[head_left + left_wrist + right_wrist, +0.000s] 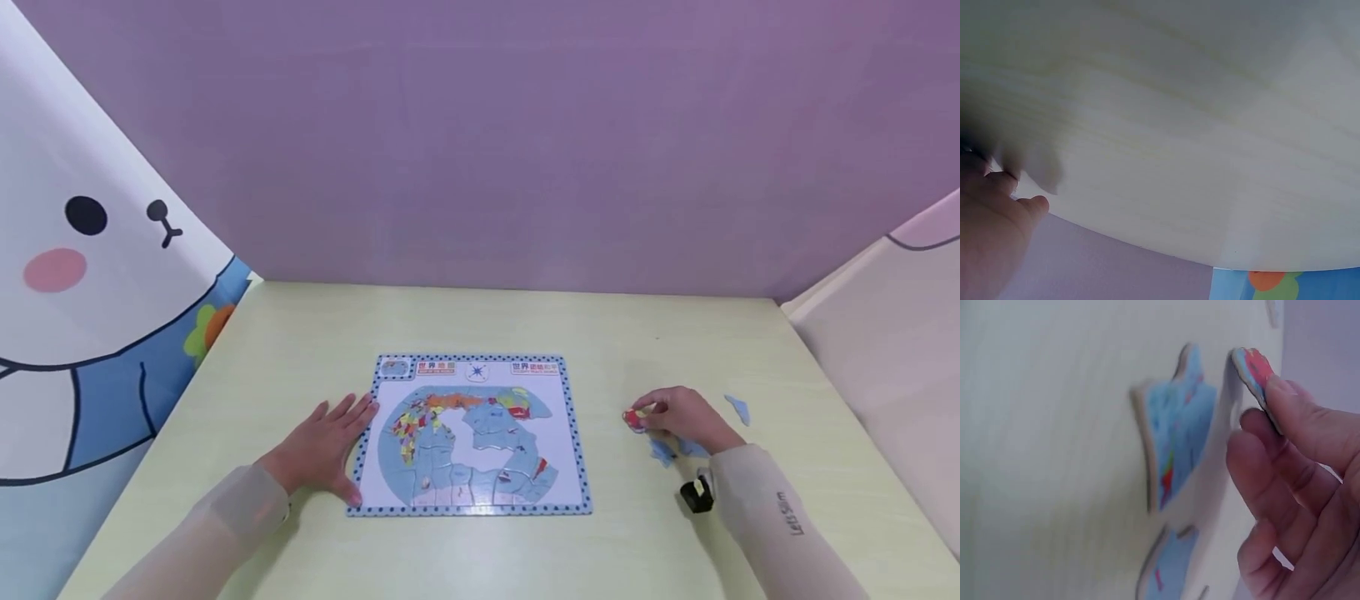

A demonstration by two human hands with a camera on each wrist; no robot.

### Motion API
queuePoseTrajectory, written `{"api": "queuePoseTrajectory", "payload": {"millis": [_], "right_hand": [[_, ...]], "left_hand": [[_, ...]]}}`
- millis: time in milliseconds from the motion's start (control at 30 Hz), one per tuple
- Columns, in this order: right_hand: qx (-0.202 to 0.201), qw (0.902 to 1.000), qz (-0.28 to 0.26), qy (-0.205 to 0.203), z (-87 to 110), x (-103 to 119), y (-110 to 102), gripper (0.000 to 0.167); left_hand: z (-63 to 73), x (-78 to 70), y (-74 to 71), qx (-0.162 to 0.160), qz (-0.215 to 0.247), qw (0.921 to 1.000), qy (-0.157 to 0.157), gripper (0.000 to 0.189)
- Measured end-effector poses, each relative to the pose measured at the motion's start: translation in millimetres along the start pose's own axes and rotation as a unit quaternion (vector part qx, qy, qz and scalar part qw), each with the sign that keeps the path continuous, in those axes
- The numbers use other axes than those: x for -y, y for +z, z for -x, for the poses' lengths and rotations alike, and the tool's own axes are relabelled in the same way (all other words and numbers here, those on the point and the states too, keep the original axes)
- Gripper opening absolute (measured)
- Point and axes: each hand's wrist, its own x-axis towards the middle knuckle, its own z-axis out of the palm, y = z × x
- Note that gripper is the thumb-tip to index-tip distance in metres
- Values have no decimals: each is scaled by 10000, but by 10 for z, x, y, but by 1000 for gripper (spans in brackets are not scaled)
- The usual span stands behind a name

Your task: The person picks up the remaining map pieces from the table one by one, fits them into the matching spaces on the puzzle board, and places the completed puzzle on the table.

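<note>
A world map puzzle board (581,467) with a dotted blue border lies on the table, its map partly filled with pieces and white gaps in the middle. My left hand (326,446) rests spread at the board's left edge, fingers straight; the left wrist view catches only part of that hand (997,219). To the right of the board, my right hand (682,414) pinches a red and blue puzzle piece (1254,369) between thumb and fingers, just above the table. Loose blue puzzle pieces (1179,431) lie beneath and beside this hand.
A separate blue piece (738,408) lies to the right of the right hand. A black wrist camera (697,495) sits at the right cuff. Behind the table (480,321) rises a purple backdrop (480,150); a cartoon-printed cloth (97,317) hangs at the left.
</note>
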Motion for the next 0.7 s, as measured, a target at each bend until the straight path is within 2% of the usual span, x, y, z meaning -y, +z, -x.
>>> {"api": "queuePoseTrajectory", "payload": {"millis": [133, 367, 700], "right_hand": [[-61, 9994, -326, -124, -14, -12, 26, 18], [-144, 9976, -673, 24, -36, 73, 45, 18], [-178, 9967, -796, -33, -114, 220, 112, 18]], "left_hand": [[-1, -8, -11, 6, -24, 10000, -9, 127], [-9, -6, -20, 78, -70, 9999, -34, 128], [-17, -12, -27, 189, -134, 9996, -159, 128]]}}
